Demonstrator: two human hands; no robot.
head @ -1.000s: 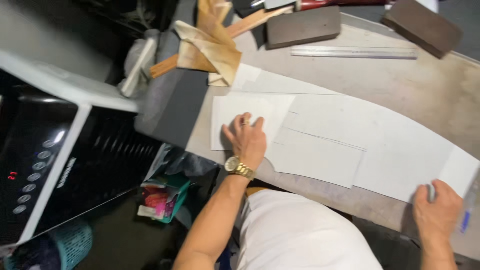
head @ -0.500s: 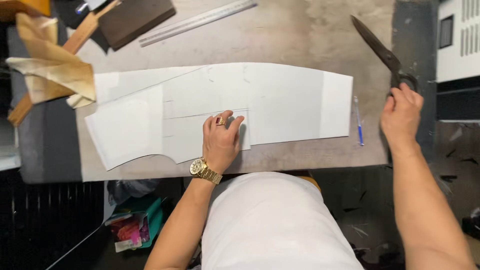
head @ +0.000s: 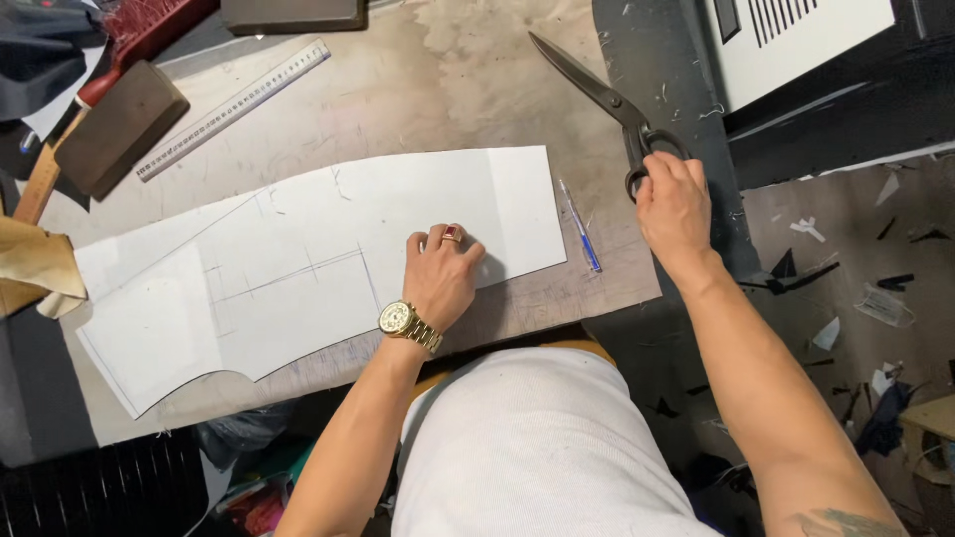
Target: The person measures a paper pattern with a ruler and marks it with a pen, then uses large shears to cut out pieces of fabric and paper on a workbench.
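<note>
Right hand (head: 674, 204) has its fingers curled around the handle loops of the scissors (head: 607, 104), blades shut, flat on the desk (head: 448, 80), pointing away from that grip. Left hand (head: 441, 273) lies open, palm flat on the paper pattern (head: 298, 259), holding nothing. I'd keep that palm pressing so the sheet can't slide. Pen (head: 579, 226) lies between the hands.

A clear plastic ruler (head: 232, 108) lay slanted at the back of the worn grey surface (head: 418, 70), near a dark brown block (head: 119, 127). A blue pen (head: 578, 225) rested towards the right. Paper scraps (head: 826, 333) dotted the floor.
</note>
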